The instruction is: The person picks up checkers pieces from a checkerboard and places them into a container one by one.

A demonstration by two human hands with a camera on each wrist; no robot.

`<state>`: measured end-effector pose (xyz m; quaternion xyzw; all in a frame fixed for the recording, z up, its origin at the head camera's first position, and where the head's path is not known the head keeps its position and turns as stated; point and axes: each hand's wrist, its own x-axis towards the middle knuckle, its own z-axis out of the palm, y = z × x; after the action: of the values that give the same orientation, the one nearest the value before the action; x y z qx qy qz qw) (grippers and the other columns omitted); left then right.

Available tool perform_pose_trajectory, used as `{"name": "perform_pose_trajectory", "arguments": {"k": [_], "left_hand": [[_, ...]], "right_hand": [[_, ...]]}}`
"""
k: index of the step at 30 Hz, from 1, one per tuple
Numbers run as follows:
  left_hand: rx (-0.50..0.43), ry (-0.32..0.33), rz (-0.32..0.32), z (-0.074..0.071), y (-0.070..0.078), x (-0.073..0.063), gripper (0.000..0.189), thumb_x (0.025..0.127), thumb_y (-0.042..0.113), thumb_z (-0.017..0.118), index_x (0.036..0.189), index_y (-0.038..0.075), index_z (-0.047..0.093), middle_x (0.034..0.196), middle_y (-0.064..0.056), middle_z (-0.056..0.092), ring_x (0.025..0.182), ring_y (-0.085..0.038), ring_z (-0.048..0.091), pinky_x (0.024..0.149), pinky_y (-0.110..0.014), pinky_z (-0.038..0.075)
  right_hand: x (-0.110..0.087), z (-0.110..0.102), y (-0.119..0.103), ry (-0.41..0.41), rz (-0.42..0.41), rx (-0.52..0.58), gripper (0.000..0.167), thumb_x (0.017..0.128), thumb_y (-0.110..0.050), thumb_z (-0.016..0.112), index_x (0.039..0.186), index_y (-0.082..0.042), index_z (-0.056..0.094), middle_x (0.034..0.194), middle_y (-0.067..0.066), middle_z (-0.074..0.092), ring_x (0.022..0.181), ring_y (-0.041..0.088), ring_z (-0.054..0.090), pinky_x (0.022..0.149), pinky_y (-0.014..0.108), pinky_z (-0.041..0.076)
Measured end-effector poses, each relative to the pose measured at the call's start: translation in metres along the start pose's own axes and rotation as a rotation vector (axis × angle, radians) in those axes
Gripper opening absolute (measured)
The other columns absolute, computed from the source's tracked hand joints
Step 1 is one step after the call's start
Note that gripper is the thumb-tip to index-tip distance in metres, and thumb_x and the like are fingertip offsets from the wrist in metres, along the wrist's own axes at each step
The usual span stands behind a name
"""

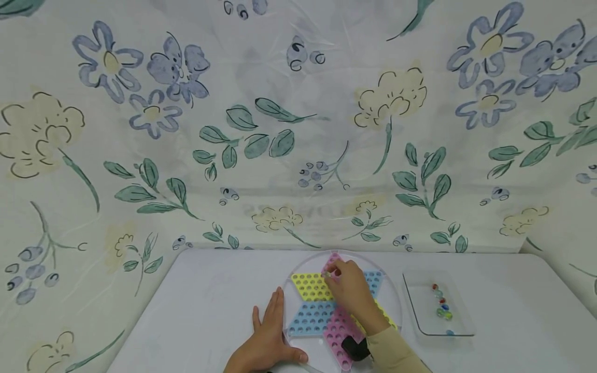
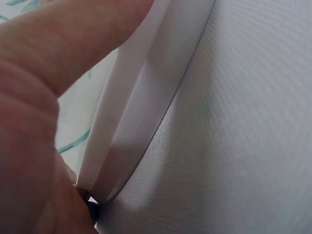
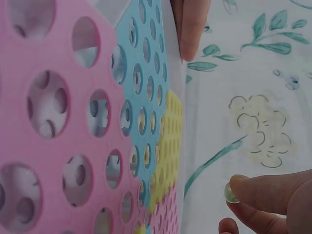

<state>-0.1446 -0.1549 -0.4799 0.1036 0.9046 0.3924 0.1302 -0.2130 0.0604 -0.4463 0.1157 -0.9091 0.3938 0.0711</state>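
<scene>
A round Chinese checkers board (image 1: 313,317) with pink, yellow and blue perforated sections lies on the white table. My right hand (image 1: 351,290) is over its far part, beside the far pink point and the yellow section. Between thumb and finger it pinches a clear glass marble (image 3: 231,194) with a greenish tint. My left hand (image 1: 266,336) rests against the board's left edge, fingers straight and pointing away, thumb spread toward the near rim. In the left wrist view the thumb (image 2: 73,39) lies along the board's white side wall (image 2: 114,112).
Right of the board stands a clear shallow tray (image 1: 459,316) with several coloured marbles (image 1: 440,313) in it. A black wrist camera (image 1: 356,348) on the right wrist covers part of the near pink section. A flower-printed cloth (image 1: 298,155) hangs behind the table (image 1: 210,290).
</scene>
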Motion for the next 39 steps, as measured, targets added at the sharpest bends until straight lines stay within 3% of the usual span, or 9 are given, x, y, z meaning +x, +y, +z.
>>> {"name": "perform_pose_trajectory", "arguments": {"k": [12, 24, 32, 39], "left_hand": [[-0.013, 0.000, -0.015, -0.002, 0.002, 0.000, 0.149, 0.058, 0.050, 0.094, 0.156, -0.011, 0.000, 0.163, -0.032, 0.001, 0.151, -0.047, -0.002, 0.109, -0.067, -0.022], [-0.022, -0.003, -0.021, -0.002, 0.003, 0.001, 0.149, 0.058, 0.051, 0.093, 0.155, -0.012, -0.001, 0.163, -0.032, 0.001, 0.151, -0.047, -0.003, 0.109, -0.067, -0.022], [-0.009, -0.007, -0.052, 0.000, 0.004, 0.002, 0.151, 0.056, 0.052, 0.093, 0.155, -0.012, -0.001, 0.163, -0.032, 0.002, 0.151, -0.047, -0.002, 0.110, -0.067, -0.020], [0.007, -0.014, -0.043, 0.000, 0.001, 0.004, 0.151, 0.058, 0.055, 0.092, 0.156, -0.011, -0.002, 0.164, -0.030, 0.000, 0.151, -0.046, -0.003, 0.109, -0.068, -0.020]], "right_hand": [[-0.012, -0.013, 0.001, -0.014, 0.014, 0.038, 0.017, 0.092, -0.013, 0.073, 0.104, -0.002, 0.071, 0.093, 0.008, 0.059, 0.074, 0.015, 0.050, 0.064, 0.030, 0.046], [-0.021, -0.027, -0.001, -0.030, -0.001, 0.036, 0.014, 0.092, -0.010, 0.070, 0.104, -0.004, 0.070, 0.093, 0.007, 0.059, 0.076, 0.015, 0.049, 0.065, 0.030, 0.044], [-0.028, -0.039, 0.000, -0.018, 0.032, 0.036, 0.015, 0.092, -0.013, 0.072, 0.105, -0.006, 0.071, 0.095, 0.007, 0.060, 0.079, 0.016, 0.053, 0.067, 0.032, 0.046], [-0.031, -0.049, 0.005, 0.003, 0.042, 0.019, 0.014, 0.091, -0.011, 0.073, 0.104, -0.007, 0.072, 0.095, 0.006, 0.060, 0.079, 0.016, 0.053, 0.069, 0.031, 0.047]]}}
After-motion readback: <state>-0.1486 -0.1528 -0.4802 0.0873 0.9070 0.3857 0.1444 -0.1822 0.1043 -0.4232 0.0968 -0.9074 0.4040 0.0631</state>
